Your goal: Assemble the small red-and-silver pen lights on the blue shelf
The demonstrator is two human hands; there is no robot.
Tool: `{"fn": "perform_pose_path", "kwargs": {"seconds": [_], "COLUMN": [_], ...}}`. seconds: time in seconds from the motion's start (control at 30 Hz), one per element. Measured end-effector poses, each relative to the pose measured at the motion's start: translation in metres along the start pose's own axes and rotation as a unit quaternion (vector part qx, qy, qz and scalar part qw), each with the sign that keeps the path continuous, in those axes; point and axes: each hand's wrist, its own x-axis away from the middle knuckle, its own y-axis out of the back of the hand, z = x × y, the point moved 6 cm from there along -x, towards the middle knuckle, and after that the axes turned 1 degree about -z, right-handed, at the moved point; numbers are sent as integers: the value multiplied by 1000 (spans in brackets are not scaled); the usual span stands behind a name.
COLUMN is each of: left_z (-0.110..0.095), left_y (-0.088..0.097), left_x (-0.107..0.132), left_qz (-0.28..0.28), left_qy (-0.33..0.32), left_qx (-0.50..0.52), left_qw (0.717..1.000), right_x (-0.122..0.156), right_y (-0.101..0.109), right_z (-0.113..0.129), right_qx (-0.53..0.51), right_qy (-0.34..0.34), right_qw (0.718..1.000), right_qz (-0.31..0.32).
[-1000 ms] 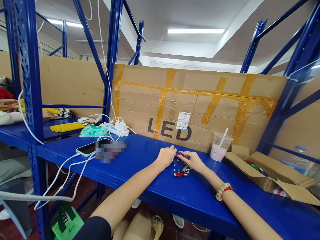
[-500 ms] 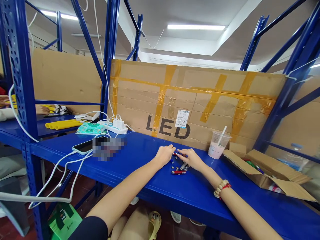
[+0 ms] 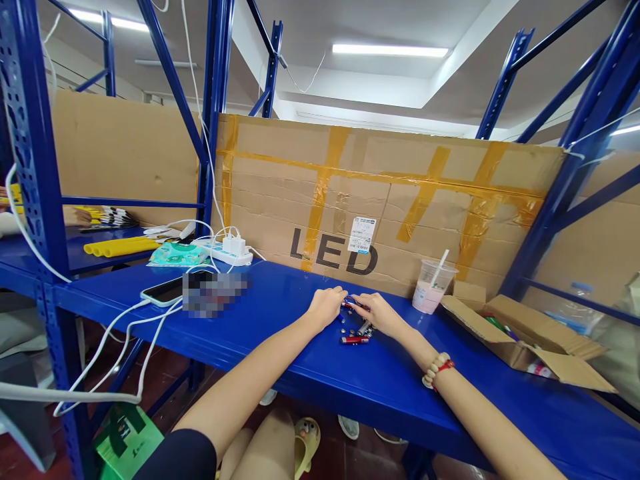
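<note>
Both my hands rest on the blue metal shelf (image 3: 280, 313) over a small heap of little parts. My left hand (image 3: 326, 307) is curled, its fingertips pinching a small blue piece (image 3: 351, 304). My right hand (image 3: 381, 313) meets it from the right, fingers closed on the same piece. Below the hands lie a red pen-like torch (image 3: 355, 340), a silver one (image 3: 364, 328) and several small round button cells (image 3: 353, 329). A bead bracelet sits on my right wrist.
A taped cardboard sheet marked LED (image 3: 380, 200) walls the back. A plastic cup with a straw (image 3: 433, 287) and an open carton (image 3: 520, 337) stand to the right. A phone on a cable (image 3: 164, 291), a power strip (image 3: 227, 253) and a tissue pack (image 3: 175, 254) lie left.
The view has drifted slightly, so everything sits a little lower-left in frame. My hands stay together over the small parts with hardly any movement.
</note>
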Motion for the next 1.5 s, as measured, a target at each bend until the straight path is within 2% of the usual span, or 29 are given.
{"fn": "perform_pose_path", "kwargs": {"seconds": [0.3,0.6,0.87,1.5], "left_z": [1,0,1,3], "left_y": [4,3,1,-2], "left_x": [1,0,0,0], "left_qz": [1,-3,-11,-14], "left_qy": [7,10,15,30], "left_qx": [2,-10,-21,-27], "left_qw": [1000,1000,1000,999], "right_x": [1,5,6,8], "right_y": [-3,-1,-3,-6], "right_z": [3,-15,-20,-26], "right_qx": [-11,-62,-91,-90], "right_qy": [-21,-59,-73,-71], "right_qw": [1000,995,991,993], "right_qz": [-4,-48,-68,-40]}}
